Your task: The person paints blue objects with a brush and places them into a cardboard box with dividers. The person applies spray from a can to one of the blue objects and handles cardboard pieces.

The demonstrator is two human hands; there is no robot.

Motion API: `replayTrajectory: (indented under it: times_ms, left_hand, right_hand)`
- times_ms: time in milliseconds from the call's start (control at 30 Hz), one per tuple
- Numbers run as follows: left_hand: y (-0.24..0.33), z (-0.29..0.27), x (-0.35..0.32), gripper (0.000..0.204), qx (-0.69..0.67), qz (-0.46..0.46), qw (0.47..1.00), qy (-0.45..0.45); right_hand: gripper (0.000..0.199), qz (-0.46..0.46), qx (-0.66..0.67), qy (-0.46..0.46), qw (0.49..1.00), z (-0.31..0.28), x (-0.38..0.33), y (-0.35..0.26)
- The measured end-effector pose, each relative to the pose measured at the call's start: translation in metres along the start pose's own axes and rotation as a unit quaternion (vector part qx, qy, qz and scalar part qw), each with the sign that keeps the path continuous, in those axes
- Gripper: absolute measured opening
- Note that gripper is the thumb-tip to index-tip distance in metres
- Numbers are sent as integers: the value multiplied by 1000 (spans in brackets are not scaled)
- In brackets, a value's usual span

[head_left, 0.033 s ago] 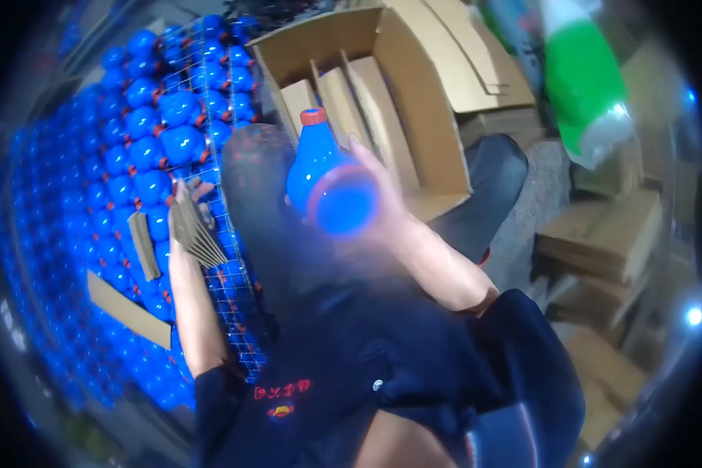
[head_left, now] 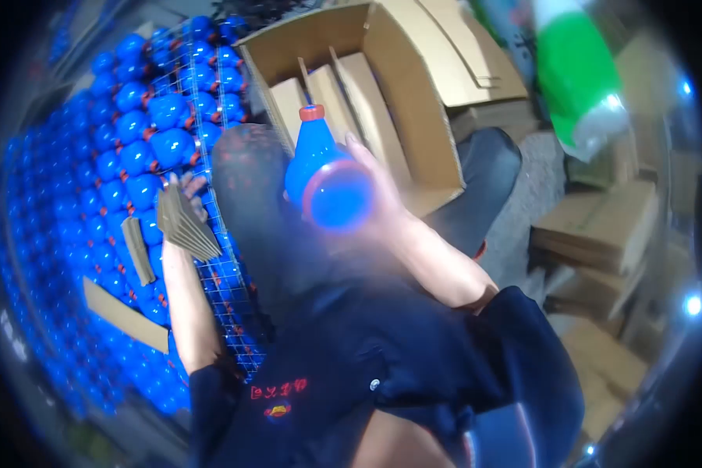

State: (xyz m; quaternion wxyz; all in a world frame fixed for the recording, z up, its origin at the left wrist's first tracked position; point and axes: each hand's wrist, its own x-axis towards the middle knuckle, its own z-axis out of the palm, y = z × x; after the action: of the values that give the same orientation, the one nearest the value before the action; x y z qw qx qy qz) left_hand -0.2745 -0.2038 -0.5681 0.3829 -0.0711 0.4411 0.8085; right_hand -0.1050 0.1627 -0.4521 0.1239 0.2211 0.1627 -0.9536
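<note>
My right hand (head_left: 384,204) is shut on a blue plastic bottle (head_left: 316,160) with a red cap. The bottle's base points toward the camera and its cap points at an open cardboard box (head_left: 437,117), just above whose near side it is held. Upright cardboard dividers (head_left: 331,90) stand inside the box. My left hand (head_left: 181,186) grips a fanned stack of cardboard strips (head_left: 186,222), held over a wire-mesh cage (head_left: 226,273) full of blue bottles (head_left: 144,148) with red caps.
Loose cardboard strips (head_left: 136,248) lie on the bottles in the cage. Flattened cardboard boxes (head_left: 600,226) are piled at the right. A green and white bag (head_left: 577,70) hangs at the upper right. My dark-trousered knees (head_left: 249,171) are between cage and box.
</note>
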Motion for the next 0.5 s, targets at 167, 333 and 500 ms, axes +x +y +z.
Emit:
replayTrajectory:
  times_ms: [167,333,500]
  left_hand:
    - [-15,-71,80,53,-211,23,950,-229]
    - [-18,-92,86,52,-163,16,965,-207]
    - [-23,-87,66,62,-127,49,969,-205]
  right_hand:
    - [56,-77,-73,86,991,-2,-24,-15]
    - [62,-63,-41,60,995,-10,-28,-14]
    - [74,-20,6,48,999,-18,-24,-7]
